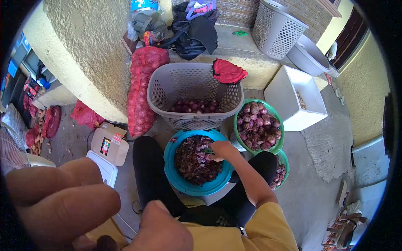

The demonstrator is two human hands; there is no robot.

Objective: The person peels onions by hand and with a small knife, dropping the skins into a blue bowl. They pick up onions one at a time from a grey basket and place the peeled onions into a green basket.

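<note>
My left hand (pixel 71 201) looms large and blurred at the lower left, close to the camera. Its fingers are bent and lie side by side, with the thumb apart and nothing visible between them. Over the blue basin (pixel 169 171) reaches my right hand (pixel 221 151), fingers closed around a small green-handled tool (pixel 208 150) whose working end I cannot make out. Dry, dark onion skins (pixel 194 167) fill the basin, which sits between my knees.
Peeled red onions (pixel 194 107) lie inside a grey laundry basket (pixel 188 121) with a red cloth (pixel 229 72) on its rim. To the right, a green basket (pixel 281 146) holds unpeeled onions (pixel 258 125), beside a white foam box (pixel 278 96). A full red mesh sack (pixel 142 92) leans against the pillar.
</note>
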